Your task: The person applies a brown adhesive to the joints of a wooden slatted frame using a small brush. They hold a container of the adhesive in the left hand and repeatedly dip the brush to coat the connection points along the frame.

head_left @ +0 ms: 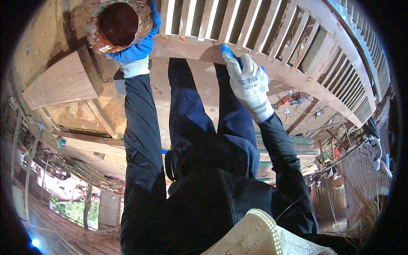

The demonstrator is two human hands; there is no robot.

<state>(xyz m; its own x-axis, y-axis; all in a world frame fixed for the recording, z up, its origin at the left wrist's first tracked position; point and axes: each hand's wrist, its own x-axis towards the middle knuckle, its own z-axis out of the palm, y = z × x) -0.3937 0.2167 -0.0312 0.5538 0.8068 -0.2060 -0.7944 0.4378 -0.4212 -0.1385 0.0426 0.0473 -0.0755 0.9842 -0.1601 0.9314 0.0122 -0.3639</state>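
A round tub [93,33] with a smeared, crusted rim holds dark reddish-brown stuff at the upper left. Around its right and near sides wraps my left hand [135,53], in a blue-coated glove with a white cuff. My right hand [247,83], in a white glove with blue fingertips, is at the lower rail of a slatted wooden frame [187,47]. Its fingers are closed, the blue tips against or just over the rail's slat-side edge. Whatever those fingers hold is hidden beneath them. A damp-looking darker patch shows on the rail beside the fingertips.
My legs stand just below the frame. Wooden boards [59,80] lie at the left. Beyond the frame's right part are cables and an orange tool-like object [285,98]. Stacked timber strips [91,172] lie at the lower left, and a striped sheet [365,182] hangs at the right.
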